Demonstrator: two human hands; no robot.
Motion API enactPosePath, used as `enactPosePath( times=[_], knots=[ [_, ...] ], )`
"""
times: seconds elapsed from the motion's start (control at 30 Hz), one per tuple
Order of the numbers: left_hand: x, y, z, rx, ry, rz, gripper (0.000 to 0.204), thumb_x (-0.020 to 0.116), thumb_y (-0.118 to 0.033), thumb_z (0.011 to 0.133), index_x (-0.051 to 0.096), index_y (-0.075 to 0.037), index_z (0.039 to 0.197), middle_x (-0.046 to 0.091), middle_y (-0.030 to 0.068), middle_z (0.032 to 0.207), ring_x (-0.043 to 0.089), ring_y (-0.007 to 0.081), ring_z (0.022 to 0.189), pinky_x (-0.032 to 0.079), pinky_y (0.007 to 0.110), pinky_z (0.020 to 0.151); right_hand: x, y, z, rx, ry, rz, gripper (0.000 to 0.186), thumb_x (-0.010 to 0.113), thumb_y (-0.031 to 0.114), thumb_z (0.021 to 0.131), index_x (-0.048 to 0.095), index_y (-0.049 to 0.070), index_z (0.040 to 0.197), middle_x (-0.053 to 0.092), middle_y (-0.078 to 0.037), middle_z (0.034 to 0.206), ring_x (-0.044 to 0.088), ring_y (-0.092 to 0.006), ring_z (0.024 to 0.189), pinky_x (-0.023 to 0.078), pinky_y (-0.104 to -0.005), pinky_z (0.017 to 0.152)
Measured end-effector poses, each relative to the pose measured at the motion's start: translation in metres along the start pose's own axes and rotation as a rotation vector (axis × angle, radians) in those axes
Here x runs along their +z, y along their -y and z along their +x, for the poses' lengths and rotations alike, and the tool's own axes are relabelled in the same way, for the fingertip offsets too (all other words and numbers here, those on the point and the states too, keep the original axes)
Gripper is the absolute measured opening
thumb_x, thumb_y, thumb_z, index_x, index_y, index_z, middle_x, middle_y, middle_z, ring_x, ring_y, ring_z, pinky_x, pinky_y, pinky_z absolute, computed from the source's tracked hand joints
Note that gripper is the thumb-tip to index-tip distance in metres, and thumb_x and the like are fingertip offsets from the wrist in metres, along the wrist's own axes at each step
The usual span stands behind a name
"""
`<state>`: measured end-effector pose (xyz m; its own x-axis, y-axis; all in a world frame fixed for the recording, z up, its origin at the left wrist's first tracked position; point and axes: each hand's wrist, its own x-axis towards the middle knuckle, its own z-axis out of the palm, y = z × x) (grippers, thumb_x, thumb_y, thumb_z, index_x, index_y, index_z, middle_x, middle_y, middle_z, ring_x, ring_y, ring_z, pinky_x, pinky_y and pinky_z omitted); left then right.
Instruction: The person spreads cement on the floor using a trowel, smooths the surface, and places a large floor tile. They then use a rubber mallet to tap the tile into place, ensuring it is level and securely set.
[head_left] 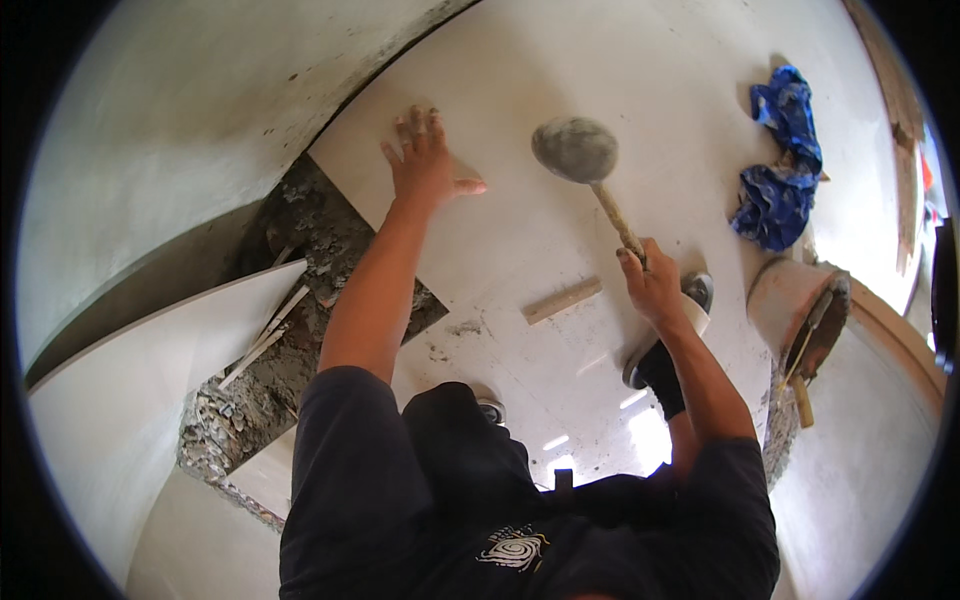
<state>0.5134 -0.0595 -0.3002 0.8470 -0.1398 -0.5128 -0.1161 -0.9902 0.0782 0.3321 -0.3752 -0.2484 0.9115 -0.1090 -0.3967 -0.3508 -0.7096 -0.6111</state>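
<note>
My left hand (pixel 422 165) rests with its fingers spread on a large pale floor tile (pixel 490 235), near the tile's left edge by the wall. In my right hand (pixel 655 285) is the wooden handle of a rubber mallet (pixel 577 150). The mallet's grey, worn head is over the tile, to the right of my left hand; whether it touches the tile I cannot tell. A short wooden strip (pixel 563 301) lies on the tile just left of my right hand.
Left of the tile is a gap of rough, dark mortar (pixel 250 400) with thin sticks on it. A loose tile (pixel 150 370) leans beside it. On the right lie a crumpled blue cloth or bag (pixel 785 160) and a dirty bucket (pixel 790 300) with a wooden-handled tool.
</note>
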Motion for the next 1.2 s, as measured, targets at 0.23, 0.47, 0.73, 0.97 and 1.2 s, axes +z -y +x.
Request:
enactPosePath(
  times=[0.23, 0.47, 0.73, 0.97, 1.2],
  knots=[
    [0.007, -0.014, -0.004, -0.01, -0.015, -0.027, 0.135, 0.079, -0.065, 0.058, 0.003, -0.006, 0.153, -0.002, 0.0209, 0.159, -0.002, 0.0445, 0.145, 0.011, 0.068, 0.11, 0.021, 0.015, 0.005, 0.265, -0.075, -0.12, 0.04, 0.062, 0.043, 0.089, 0.058, 0.004, 0.099, 0.065, -0.025, 0.078, 0.063, -0.0451, 0.076, 0.049, -0.0507, 0.066],
    [0.006, -0.055, -0.004, 0.056, 0.021, -0.03, 0.13, 0.077, -0.066, 0.062, 0.004, -0.008, 0.153, -0.003, 0.0211, 0.159, -0.004, 0.0459, 0.145, 0.009, 0.071, 0.108, 0.016, 0.047, 0.03, 0.099, -0.282, 0.169, 0.028, 0.061, 0.028, 0.092, 0.053, 0.002, 0.087, 0.06, -0.019, 0.067, 0.061, -0.0403, 0.063, 0.046, -0.0456, 0.056],
    [-0.008, -0.064, -0.002, 0.054, 0.06, -0.004, 0.132, 0.078, -0.067, 0.057, 0.006, -0.013, 0.154, -0.003, 0.0197, 0.159, 0.0, 0.0441, 0.145, 0.008, 0.07, 0.109, 0.011, 0.048, 0.073, 0.063, -0.337, 0.181, 0.032, 0.058, 0.032, 0.094, 0.053, 0.001, 0.087, 0.058, -0.02, 0.063, 0.061, -0.0387, 0.061, 0.045, -0.0454, 0.054],
    [-0.029, -0.075, 0.019, 0.284, 0.085, 0.129, 0.132, 0.084, -0.061, 0.052, 0.011, -0.018, 0.155, 0.004, 0.0146, 0.16, 0.005, 0.041, 0.146, 0.009, 0.065, 0.113, -0.003, 0.035, 0.112, 0.155, -0.498, 0.314, 0.042, 0.051, 0.038, 0.097, 0.057, -0.003, 0.095, 0.064, -0.023, 0.075, 0.061, -0.0434, 0.067, 0.047, -0.0472, 0.062],
    [-0.044, -0.105, 0.03, 0.357, 0.155, 0.157, 0.133, 0.089, -0.052, 0.049, 0.012, -0.025, 0.154, 0.004, 0.0142, 0.16, 0.005, 0.0412, 0.146, 0.011, 0.064, 0.113, -0.028, 0.033, 0.15, 0.176, -0.598, 0.36, 0.05, 0.051, 0.043, 0.097, 0.058, -0.006, 0.089, 0.06, -0.028, 0.075, 0.058, -0.042, 0.067, 0.047, -0.0465, 0.065]
  ],
)
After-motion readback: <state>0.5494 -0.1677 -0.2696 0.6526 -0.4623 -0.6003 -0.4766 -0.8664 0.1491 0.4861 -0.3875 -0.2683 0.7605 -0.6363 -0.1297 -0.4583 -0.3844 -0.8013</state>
